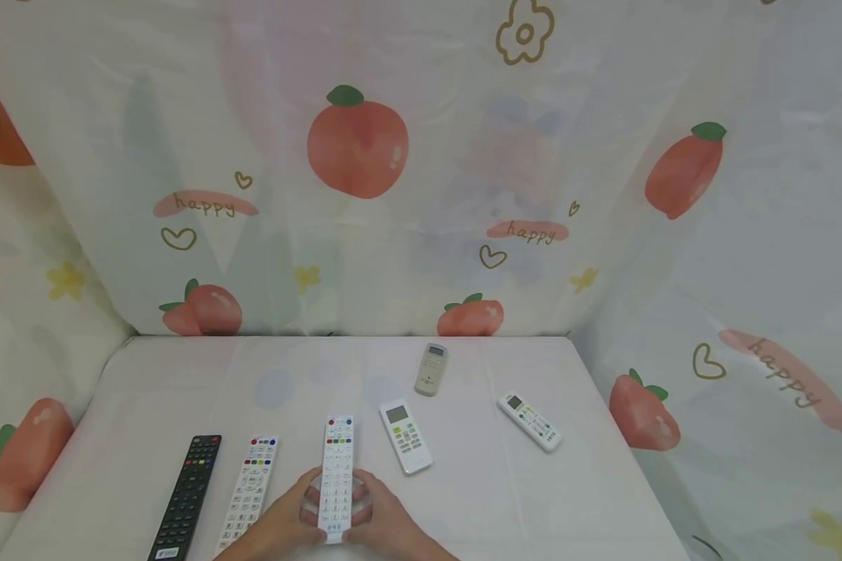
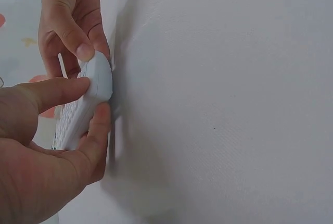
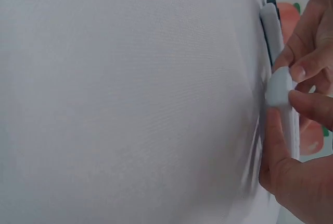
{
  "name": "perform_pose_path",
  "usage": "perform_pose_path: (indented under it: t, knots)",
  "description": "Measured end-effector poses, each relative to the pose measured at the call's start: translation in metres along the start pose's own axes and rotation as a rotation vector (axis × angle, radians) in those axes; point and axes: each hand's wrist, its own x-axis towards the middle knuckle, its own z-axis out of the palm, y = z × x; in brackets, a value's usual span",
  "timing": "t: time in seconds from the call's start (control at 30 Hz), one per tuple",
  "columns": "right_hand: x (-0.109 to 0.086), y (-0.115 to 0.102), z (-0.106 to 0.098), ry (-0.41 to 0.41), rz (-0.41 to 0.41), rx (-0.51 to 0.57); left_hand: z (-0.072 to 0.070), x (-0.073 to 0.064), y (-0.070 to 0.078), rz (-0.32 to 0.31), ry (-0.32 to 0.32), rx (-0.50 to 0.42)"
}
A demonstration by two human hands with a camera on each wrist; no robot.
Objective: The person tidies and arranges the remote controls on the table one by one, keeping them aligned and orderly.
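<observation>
Held remote (image 1: 336, 475): between left hand (image 1: 296, 510) and right hand (image 1: 380, 510), both touching; long axis fore-and-aft; fingers clamped on near half.

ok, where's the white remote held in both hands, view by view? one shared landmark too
Head: white remote low, somewhat left of centre.
Left wrist: white remote left of centre, about mid-height.
Right wrist: white remote near the right edge, about mid-height.
Shared landmark: the left hand gripping it; lower left in the left wrist view, upper right in the right wrist view.
</observation>
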Motion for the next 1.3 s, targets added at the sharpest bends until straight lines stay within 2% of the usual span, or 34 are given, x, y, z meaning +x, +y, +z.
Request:
perform_pose_path:
  t: [0.3,0.5,0.63,0.83,0.93,1.1,1.17,1.27,1.3]
  knots:
    - [0.001,0.004,0.01,-0.012,0.052,0.032,0.0,-0.004,-0.009,-0.026,-0.04,-0.037]
    - [-0.001,0.004,0.012,-0.042,0.082,0.073,-0.001,-0.007,-0.014,0.018,-0.065,-0.072]
    - [-0.004,0.004,0.013,-0.08,0.091,0.14,-0.002,-0.01,-0.02,0.057,-0.099,-0.132]
    - [-0.009,0.002,0.016,-0.127,0.079,0.233,-0.002,-0.016,-0.025,0.065,-0.126,-0.2]
    - [-0.01,0.003,0.018,-0.135,0.061,0.239,-0.003,-0.019,-0.025,0.074,-0.136,-0.225]
    - [-0.011,0.006,0.019,-0.161,0.045,0.233,-0.002,-0.022,-0.027,0.111,-0.209,-0.362]
    - [-0.011,0.006,0.02,-0.162,0.043,0.226,-0.003,-0.023,-0.026,0.12,-0.223,-0.383]
    - [-0.011,0.006,0.02,-0.148,0.044,0.205,-0.004,-0.024,-0.023,0.113,-0.186,-0.311]
    - [-0.01,0.006,0.02,-0.145,0.048,0.198,-0.004,-0.024,-0.02,0.097,-0.152,-0.256]
